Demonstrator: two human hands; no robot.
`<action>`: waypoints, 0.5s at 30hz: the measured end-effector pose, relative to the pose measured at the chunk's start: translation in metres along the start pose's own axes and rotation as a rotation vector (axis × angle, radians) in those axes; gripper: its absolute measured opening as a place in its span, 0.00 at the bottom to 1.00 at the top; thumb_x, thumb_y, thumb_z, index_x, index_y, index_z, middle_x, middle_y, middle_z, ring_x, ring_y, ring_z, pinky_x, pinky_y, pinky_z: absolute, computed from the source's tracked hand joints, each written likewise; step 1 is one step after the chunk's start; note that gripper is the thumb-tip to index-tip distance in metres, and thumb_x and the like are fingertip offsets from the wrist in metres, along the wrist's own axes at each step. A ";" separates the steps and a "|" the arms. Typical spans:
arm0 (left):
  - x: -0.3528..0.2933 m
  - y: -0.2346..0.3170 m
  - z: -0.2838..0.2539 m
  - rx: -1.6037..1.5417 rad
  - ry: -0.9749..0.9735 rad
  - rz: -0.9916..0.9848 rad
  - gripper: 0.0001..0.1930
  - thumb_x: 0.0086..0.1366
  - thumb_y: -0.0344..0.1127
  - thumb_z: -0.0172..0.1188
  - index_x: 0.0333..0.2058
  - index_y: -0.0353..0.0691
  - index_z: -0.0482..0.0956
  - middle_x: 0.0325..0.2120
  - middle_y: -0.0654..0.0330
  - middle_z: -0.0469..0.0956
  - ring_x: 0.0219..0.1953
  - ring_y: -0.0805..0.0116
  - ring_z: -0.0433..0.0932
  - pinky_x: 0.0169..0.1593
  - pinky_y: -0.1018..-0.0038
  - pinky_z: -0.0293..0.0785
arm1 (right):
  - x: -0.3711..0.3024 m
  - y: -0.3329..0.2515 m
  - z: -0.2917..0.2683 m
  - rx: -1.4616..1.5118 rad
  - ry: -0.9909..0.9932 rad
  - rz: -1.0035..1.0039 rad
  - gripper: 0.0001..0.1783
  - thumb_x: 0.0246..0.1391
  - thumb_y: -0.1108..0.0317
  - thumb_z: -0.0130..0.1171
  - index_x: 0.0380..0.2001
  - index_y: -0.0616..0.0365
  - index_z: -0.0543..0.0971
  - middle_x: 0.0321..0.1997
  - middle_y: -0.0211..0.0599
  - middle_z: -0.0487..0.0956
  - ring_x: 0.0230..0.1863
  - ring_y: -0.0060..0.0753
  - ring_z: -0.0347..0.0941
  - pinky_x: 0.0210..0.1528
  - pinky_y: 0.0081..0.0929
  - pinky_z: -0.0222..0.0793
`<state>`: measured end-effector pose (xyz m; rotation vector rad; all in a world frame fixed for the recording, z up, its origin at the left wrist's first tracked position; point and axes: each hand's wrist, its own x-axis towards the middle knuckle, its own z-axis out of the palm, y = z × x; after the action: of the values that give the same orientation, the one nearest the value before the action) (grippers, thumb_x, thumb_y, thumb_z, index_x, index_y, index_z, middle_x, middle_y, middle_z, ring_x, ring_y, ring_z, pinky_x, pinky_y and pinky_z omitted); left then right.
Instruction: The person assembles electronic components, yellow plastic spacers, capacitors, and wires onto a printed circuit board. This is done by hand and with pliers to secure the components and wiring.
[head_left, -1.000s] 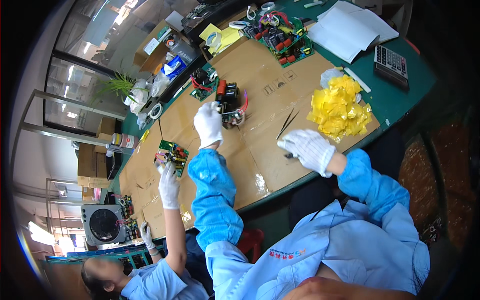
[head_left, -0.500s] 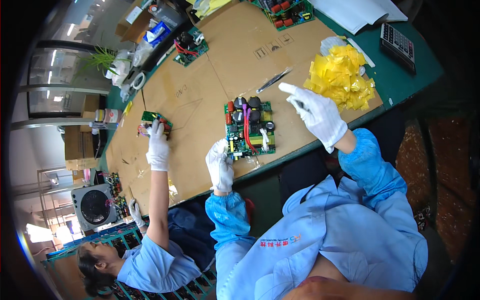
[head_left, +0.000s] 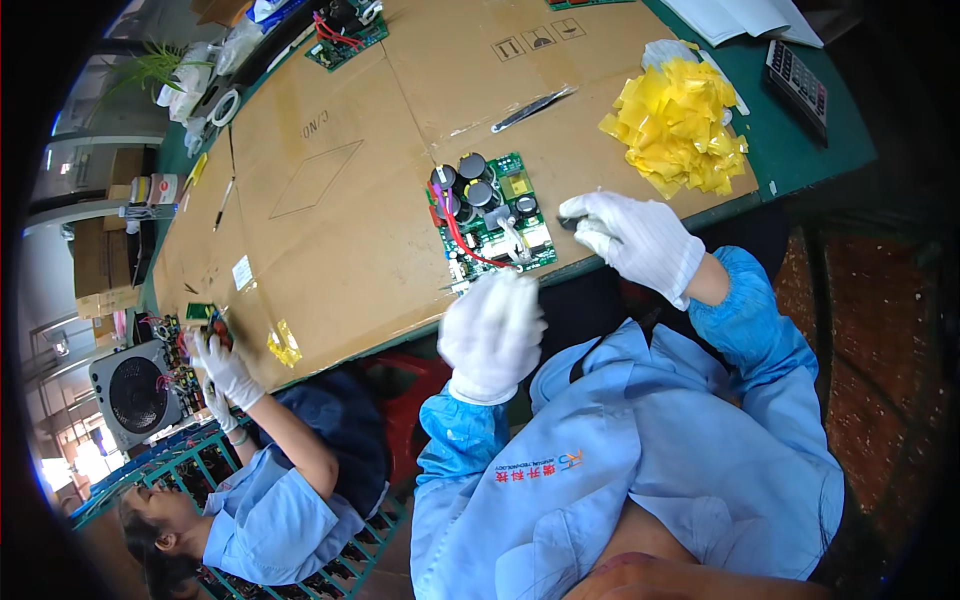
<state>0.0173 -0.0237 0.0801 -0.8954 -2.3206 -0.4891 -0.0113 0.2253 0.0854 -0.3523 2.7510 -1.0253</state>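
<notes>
A green circuit board (head_left: 515, 187) lies on the cardboard-covered table, with black round capacitors, red and purple wires and a white cable on it. My left hand (head_left: 490, 335), in a white glove, is at the board's near edge; its fingers are smeared by motion, so their grip cannot be told. Just right of the board is my gloved right hand (head_left: 640, 240), its thumb and fingers closed on a small black piece (head_left: 570, 222) whose kind I cannot make out. Dark tweezers (head_left: 532, 109) lie beyond the board.
A pile of yellow film pieces (head_left: 675, 125) sits at the right, near a calculator (head_left: 797, 90) and white papers (head_left: 740, 18). Another board (head_left: 345, 40) lies far left. At the left, a co-worker's gloved hands (head_left: 225, 370) handle a board near a black fan (head_left: 138, 393).
My right hand has come nearer the board and now pinches a small black piece. My left hand has shifted right along the board's near edge. The co-worker's hand has drawn back with a board.
</notes>
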 end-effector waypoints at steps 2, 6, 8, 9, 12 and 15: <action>0.006 0.006 0.018 0.058 -0.111 -0.017 0.23 0.58 0.36 0.65 0.54 0.46 0.79 0.49 0.58 0.77 0.51 0.55 0.79 0.55 0.59 0.72 | 0.001 -0.002 0.007 -0.065 -0.060 -0.021 0.16 0.64 0.58 0.53 0.53 0.45 0.74 0.39 0.41 0.83 0.40 0.48 0.80 0.40 0.42 0.76; 0.006 0.003 0.024 0.032 -0.143 -0.088 0.24 0.55 0.37 0.68 0.54 0.48 0.80 0.52 0.60 0.76 0.58 0.55 0.75 0.60 0.57 0.65 | 0.006 -0.006 0.009 -0.170 -0.130 -0.100 0.16 0.66 0.57 0.48 0.53 0.45 0.74 0.37 0.44 0.83 0.37 0.52 0.80 0.38 0.48 0.75; 0.013 0.005 0.016 0.071 -0.137 -0.067 0.27 0.55 0.36 0.67 0.56 0.48 0.78 0.54 0.60 0.77 0.61 0.55 0.73 0.62 0.56 0.63 | 0.009 -0.007 0.010 -0.205 -0.162 -0.113 0.16 0.65 0.59 0.49 0.54 0.45 0.74 0.35 0.44 0.83 0.34 0.54 0.80 0.36 0.50 0.75; 0.019 0.003 0.014 0.064 -0.138 -0.065 0.27 0.55 0.36 0.67 0.56 0.48 0.78 0.54 0.60 0.77 0.61 0.55 0.73 0.62 0.56 0.63 | 0.011 -0.004 0.010 -0.205 -0.162 -0.106 0.16 0.65 0.59 0.49 0.54 0.45 0.74 0.35 0.44 0.83 0.34 0.54 0.80 0.36 0.50 0.75; 0.028 -0.023 0.016 0.067 -0.263 -0.091 0.32 0.55 0.33 0.65 0.61 0.48 0.73 0.54 0.59 0.76 0.62 0.58 0.72 0.62 0.56 0.63 | 0.013 0.001 0.010 -0.170 -0.162 -0.120 0.16 0.64 0.59 0.50 0.53 0.45 0.75 0.33 0.45 0.82 0.33 0.54 0.80 0.36 0.51 0.74; 0.043 -0.025 0.012 0.117 -0.358 -0.013 0.28 0.54 0.39 0.69 0.56 0.46 0.76 0.43 0.58 0.78 0.53 0.59 0.75 0.56 0.57 0.66 | 0.014 0.000 0.008 -0.143 -0.187 -0.094 0.15 0.64 0.60 0.50 0.52 0.44 0.75 0.32 0.45 0.82 0.33 0.55 0.79 0.35 0.51 0.74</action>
<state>-0.0307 -0.0149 0.0957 -0.9758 -2.6457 -0.2062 -0.0230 0.2158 0.0780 -0.5728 2.6658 -0.7733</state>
